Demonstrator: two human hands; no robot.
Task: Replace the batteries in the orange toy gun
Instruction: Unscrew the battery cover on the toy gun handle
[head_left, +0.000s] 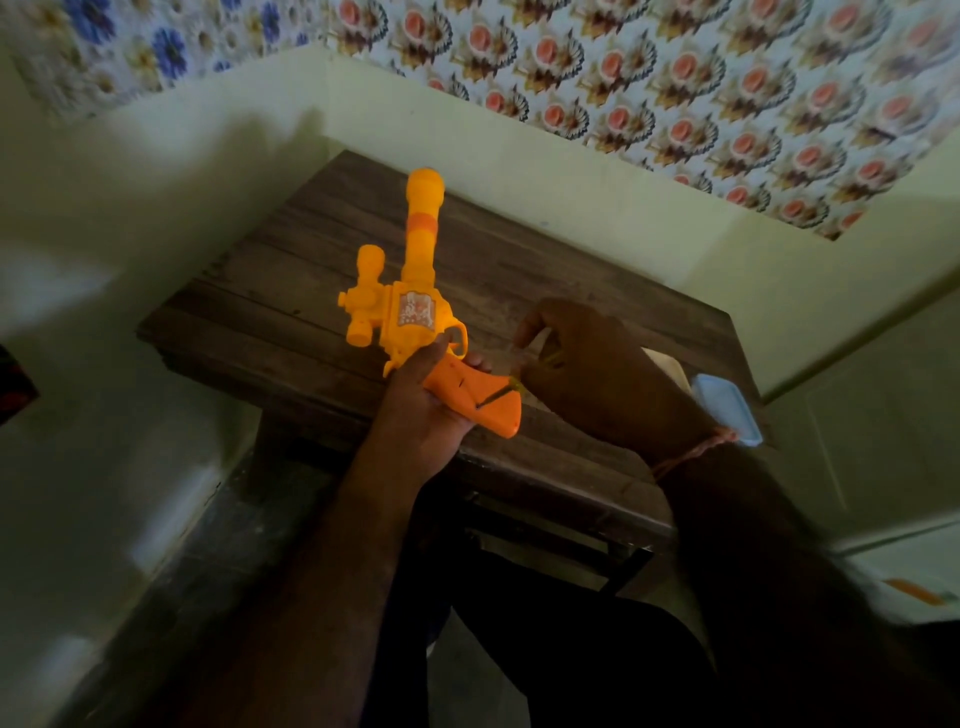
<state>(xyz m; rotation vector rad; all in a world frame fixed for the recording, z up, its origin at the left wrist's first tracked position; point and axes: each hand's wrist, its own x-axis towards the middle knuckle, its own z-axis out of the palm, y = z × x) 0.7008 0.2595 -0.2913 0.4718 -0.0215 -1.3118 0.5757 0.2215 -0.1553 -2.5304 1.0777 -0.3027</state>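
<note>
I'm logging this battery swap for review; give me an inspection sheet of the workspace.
Surface: dark wooden table, worn planks.
Job's things: orange toy gun held above the table, barrel pointing away; screwdriver tip on the grip.
Clutter: blue-lidded box at the table's right edge.
Grippers: left hand holds the grip; right hand pinches the screwdriver.
Cables: nothing seen.
Surroundings: pale wall, floral wallpaper above.

Dark wooden table (322, 291) bears a pale blue lidded box (730, 410) at its right edge
</note>
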